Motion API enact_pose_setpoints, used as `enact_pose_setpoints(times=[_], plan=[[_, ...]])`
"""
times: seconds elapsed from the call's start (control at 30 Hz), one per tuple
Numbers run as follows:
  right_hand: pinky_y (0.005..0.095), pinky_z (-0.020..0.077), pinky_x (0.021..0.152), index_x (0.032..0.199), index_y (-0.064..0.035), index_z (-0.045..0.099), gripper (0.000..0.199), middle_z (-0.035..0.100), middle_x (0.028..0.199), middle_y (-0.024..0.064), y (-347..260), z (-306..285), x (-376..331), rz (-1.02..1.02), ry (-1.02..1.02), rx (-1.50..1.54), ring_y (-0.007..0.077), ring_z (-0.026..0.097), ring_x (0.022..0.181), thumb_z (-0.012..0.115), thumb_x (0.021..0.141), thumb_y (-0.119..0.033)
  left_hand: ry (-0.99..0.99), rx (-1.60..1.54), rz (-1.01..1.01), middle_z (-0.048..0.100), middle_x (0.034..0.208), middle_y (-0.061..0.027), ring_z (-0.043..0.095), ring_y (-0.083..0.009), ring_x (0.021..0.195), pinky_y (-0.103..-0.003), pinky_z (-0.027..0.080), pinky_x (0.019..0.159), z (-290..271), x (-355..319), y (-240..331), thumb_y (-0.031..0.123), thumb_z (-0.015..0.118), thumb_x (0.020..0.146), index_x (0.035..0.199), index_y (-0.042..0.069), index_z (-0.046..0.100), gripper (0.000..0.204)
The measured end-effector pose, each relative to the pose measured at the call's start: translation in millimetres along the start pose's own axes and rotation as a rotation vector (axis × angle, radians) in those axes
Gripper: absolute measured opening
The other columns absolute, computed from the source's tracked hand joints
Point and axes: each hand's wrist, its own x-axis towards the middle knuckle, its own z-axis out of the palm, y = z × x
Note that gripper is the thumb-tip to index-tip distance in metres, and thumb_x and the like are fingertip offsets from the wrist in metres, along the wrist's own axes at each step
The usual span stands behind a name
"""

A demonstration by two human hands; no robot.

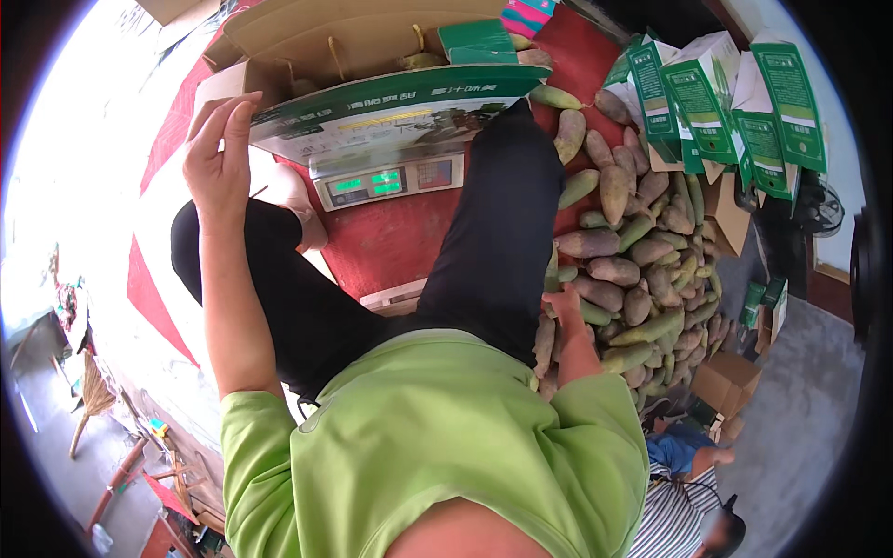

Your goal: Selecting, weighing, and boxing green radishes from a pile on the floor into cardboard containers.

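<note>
My left hand [219, 153] is closed, thumb and fingertips pinched at the left corner of an open green-and-white cardboard box [372, 128]. The box sits on a digital scale [391, 184] with a lit green display, between my knees. Cord handles and a few radishes [423, 61] show inside it. My right hand [564, 302] is down beside my right thigh, among long green-and-purple radishes [614, 193] heaped on the right. The thigh partly hides its fingers, so whether they grip a radish does not show.
Several folded green-and-white cartons [698, 102] stand behind the heap at the upper right. A brown cardboard box [726, 383] and another person in a striped top [674, 511] are at the lower right. A straw broom [95, 391] lies far left. Red sheeting [372, 251] covers the ground under the scale.
</note>
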Motion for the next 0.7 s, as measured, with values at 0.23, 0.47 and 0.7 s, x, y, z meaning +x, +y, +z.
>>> enact_pose_setpoints(times=[0.23, 0.47, 0.7], plan=[[0.0408, 0.0469, 0.089, 0.115, 0.0015, 0.057, 0.065, 0.061, 0.114, 0.0207, 23.9, 5.5, 9.6, -0.006, -0.040, 0.075, 0.0346, 0.058, 0.107, 0.081, 0.059, -0.020, 0.000, -0.019, -0.023, 0.066, 0.084, -0.0053, 0.060, -0.0122, 0.075, -0.024, 0.046, 0.071, 7.4, -2.9, -2.7, 0.016, 0.059, 0.092, 0.094, 0.001, 0.070, 0.018], [0.0409, 0.0465, 0.089, 0.115, 0.0015, 0.057, 0.065, 0.060, 0.114, 0.0214, 6.4, -2.0, 10.9, -0.004, -0.008, 0.032, 0.0348, 0.058, 0.107, 0.082, 0.059, -0.020, 0.004, 0.015, -0.015, 0.066, 0.084, -0.0061, 0.061, -0.0134, 0.076, -0.024, 0.046, 0.071, 3.7, 4.5, 2.1, 0.014, 0.059, 0.091, 0.093, 0.001, 0.070, 0.017], [0.0414, 0.0477, 0.087, 0.111, 0.0014, 0.059, 0.060, 0.062, 0.111, 0.0211, -21.0, -7.7, 9.2, -0.036, 0.007, 0.001, 0.0361, 0.059, 0.104, 0.081, 0.060, -0.022, -0.019, 0.026, -0.014, 0.066, 0.086, -0.0082, 0.062, -0.0159, 0.079, -0.025, 0.047, 0.073, -0.9, 4.9, 1.8, 0.010, 0.058, 0.091, 0.094, -0.001, 0.069, 0.015]])
